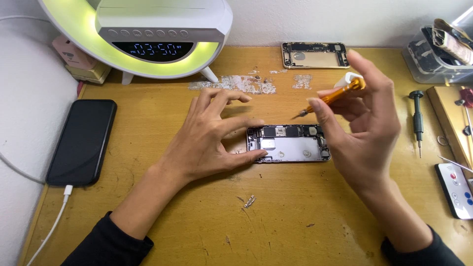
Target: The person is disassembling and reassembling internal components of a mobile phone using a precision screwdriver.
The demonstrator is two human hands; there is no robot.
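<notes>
Head view, items listed from left to right.

Black phone point(82, 141): lies face up at the desk's left edge, a white cable point(55, 216) plugged into its near end.

Clock lamp point(148, 37): white, glowing green, stands at the back left of the desk point(276, 221).

Left hand point(209, 135): its grip is spread, fingers arched. The thumb tip presses on the near left edge of the opened phone; the other fingertips hover above the phone's left end and hold nothing.

Small metal bracket point(250, 201): lies loose on the desk, nearer the person than the opened phone.

Opened phone point(289, 143): silver shell with its boards exposed, flat at the middle of the desk. Its long axis runs left to right across the view. It sits between the two hands, touching the left thumb and lying just below the screwdriver's tip.

Gold phone shell point(315, 54): empty, lies at the back of the desk, well apart from the hands.

Right hand point(367, 118): its grip pinches the orange screwdriver point(335, 96) between thumb and fingers. The tool slants down and to the left, its tip above the upper right part of the opened phone, not touching it. Of the two hands, this one carries the tool, while the left one is in contact with the phone.

Dark screwdriver point(418, 118): lies on the desk to the right, untouched.

Clear tray point(419, 61): holds parts, at the back right corner.

White remote point(456, 189): lies at the right edge.
</notes>
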